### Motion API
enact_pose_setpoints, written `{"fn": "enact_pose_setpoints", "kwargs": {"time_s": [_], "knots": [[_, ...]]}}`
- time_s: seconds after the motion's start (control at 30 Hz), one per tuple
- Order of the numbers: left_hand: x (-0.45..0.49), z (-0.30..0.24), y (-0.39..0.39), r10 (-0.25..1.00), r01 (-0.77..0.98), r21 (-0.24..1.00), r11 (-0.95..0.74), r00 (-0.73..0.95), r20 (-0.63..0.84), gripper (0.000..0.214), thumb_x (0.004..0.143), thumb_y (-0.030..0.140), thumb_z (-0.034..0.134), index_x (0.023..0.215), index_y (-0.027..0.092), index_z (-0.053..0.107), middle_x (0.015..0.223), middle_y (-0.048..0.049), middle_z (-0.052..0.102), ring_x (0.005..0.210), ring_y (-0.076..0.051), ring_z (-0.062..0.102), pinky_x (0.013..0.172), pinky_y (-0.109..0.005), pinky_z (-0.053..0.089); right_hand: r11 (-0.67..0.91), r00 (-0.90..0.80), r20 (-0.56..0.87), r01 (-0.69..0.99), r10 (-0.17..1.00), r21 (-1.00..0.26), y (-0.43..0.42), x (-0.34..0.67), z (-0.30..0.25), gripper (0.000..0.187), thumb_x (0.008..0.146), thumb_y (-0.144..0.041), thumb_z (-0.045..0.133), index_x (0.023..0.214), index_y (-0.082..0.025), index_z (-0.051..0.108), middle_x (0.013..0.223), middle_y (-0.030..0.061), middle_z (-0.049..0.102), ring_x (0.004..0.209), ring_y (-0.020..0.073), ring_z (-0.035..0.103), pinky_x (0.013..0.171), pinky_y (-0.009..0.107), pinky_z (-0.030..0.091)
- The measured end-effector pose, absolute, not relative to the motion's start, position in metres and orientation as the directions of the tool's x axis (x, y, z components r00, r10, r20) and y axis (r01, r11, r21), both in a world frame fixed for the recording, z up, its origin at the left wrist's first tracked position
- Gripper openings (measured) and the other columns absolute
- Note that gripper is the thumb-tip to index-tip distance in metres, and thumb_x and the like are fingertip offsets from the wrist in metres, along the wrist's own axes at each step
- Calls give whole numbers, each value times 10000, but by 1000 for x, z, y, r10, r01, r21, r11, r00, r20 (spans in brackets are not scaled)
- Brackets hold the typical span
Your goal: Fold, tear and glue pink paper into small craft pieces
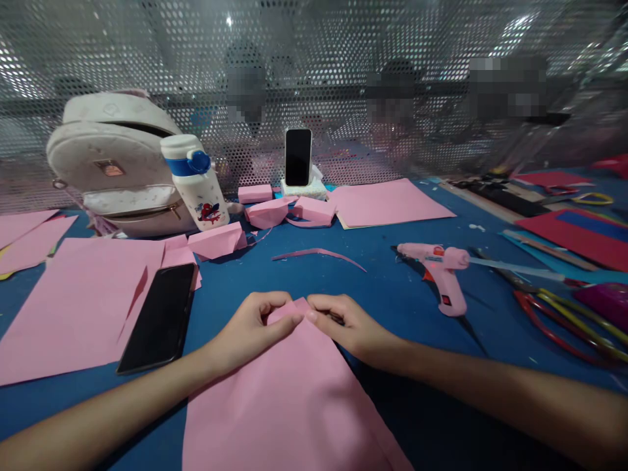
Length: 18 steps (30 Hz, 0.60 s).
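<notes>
A large pink sheet of paper point(289, 405) stretches from the bottom of the head view up to my two hands. My left hand point(265, 324) pinches the far end of it, thumb on top and fingers curled beneath. Close beside it, my right hand point(348, 327) grips the same end from the other side, thumb and fingers pressed together. A small tip of the paper stands up between them. The undersides of my fingers are hidden. Beyond my hands lies a thin pink paper strip point(318, 252).
A pink glue gun point(436, 268) and scissors point(564, 320) lie right. Left are a black phone point(159, 317), pink paper point(83, 301), a bottle point(193, 183) and a backpack point(118, 163). Folded pink pieces point(267, 214) and an upright phone point(298, 157) stand before a perforated metal screen point(343, 85).
</notes>
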<state>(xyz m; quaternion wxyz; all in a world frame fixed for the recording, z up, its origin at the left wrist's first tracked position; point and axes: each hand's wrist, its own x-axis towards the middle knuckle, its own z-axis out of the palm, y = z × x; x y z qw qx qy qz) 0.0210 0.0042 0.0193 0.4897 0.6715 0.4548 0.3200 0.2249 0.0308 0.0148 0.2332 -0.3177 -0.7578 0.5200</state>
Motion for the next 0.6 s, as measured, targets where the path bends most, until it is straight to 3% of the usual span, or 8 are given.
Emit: {"fn": "enact_pose_setpoints", "kwargs": {"time_s": [0.6], "knots": [[21, 17, 6, 920, 309, 944, -117, 393, -14, 315, 914, 366, 548, 676, 160, 523, 659, 43, 430, 635, -110, 385, 573, -216, 315, 277, -703, 35, 234, 710, -932, 34, 226, 14, 449, 993, -470, 429, 666, -206, 270, 658, -56, 239, 593, 99, 234, 522, 253, 197]]}}
